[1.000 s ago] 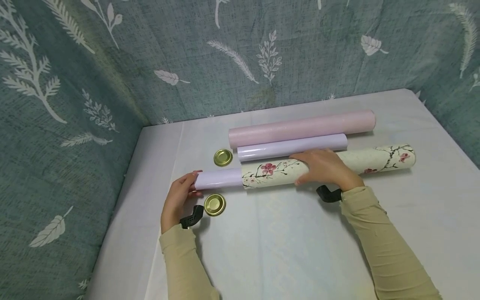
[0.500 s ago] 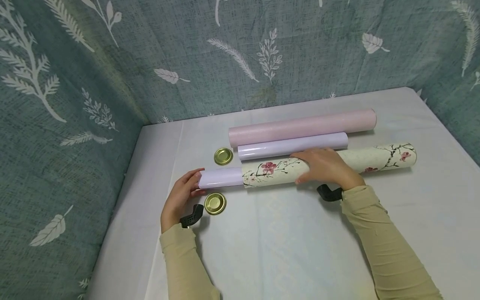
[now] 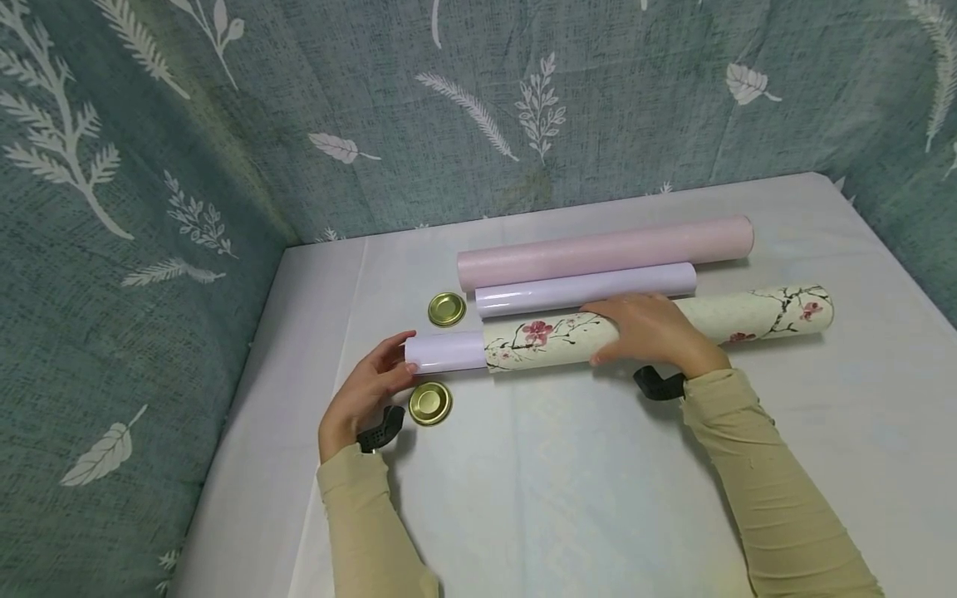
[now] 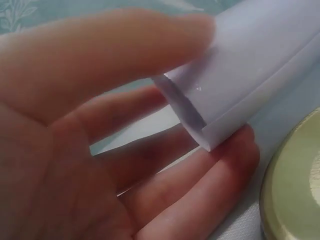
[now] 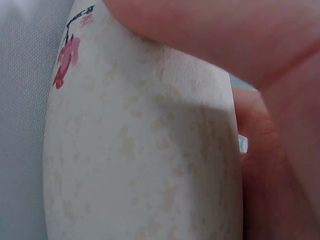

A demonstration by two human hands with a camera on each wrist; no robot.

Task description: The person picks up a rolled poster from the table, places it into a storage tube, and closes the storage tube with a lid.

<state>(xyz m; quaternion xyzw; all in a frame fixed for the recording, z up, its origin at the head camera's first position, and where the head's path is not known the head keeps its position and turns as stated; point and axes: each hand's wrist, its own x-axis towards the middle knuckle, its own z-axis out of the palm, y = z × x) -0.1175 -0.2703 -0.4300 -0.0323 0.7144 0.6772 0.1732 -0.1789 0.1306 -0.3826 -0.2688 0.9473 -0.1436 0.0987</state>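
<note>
A glossy pale lavender roll (image 3: 447,353) sticks out of the left end of a cream tube-shaped roll (image 3: 546,340) printed with plum-blossom branches. At its outer end my left hand (image 3: 366,394) grips the lavender roll. In the left wrist view the thumb (image 4: 185,40) lies on top of the lavender roll's hollow end (image 4: 250,75), with fingertips underneath. My right hand (image 3: 654,332) spans the blossom roll near its middle. The right wrist view has that blossom roll (image 5: 135,150) filling the centre, with the right hand's thumb across it.
Behind the blossom roll lie a second lavender roll (image 3: 586,289) and a longer pink roll (image 3: 606,253). Two gold-coloured lids rest near my left hand: a far lid (image 3: 447,309) and a near lid (image 3: 429,404). Patterned green cloth (image 3: 478,108) hangs behind the white-covered table (image 3: 568,498).
The lavender roll has slid rightward, deeper into the blossom roll, and less of it shows. My left fingers have moved right with it. The right hand stays in place on the blossom roll.
</note>
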